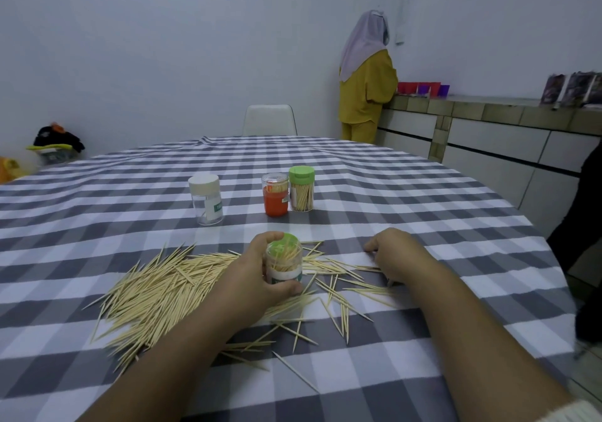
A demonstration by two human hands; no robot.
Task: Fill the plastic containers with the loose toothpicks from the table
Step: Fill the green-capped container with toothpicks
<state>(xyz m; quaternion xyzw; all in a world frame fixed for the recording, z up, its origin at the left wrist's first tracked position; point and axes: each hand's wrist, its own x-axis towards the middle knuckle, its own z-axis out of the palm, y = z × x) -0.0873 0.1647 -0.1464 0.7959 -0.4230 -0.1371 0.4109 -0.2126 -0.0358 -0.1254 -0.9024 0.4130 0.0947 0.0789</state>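
My left hand point(254, 275) grips the green-capped container point(284, 263), fingers wrapped round it, standing on the counter point(456, 193) amid the loose toothpicks point(156, 291); it looks partly filled, sticks upright inside. My right hand point(395, 259) rests just right of it, fingers curled down onto a few strays; whether they pinch any I cannot tell. The thick heap lies left of the container, sticks running mostly toward it; thin, pale, pointed, they look fiddly to gather.

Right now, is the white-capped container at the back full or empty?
Nearly empty. The white-capped container stands upright with its cap on, and its clear wall shows only a label and perhaps one stray toothpick, unlike the packed green-capped container nearby.
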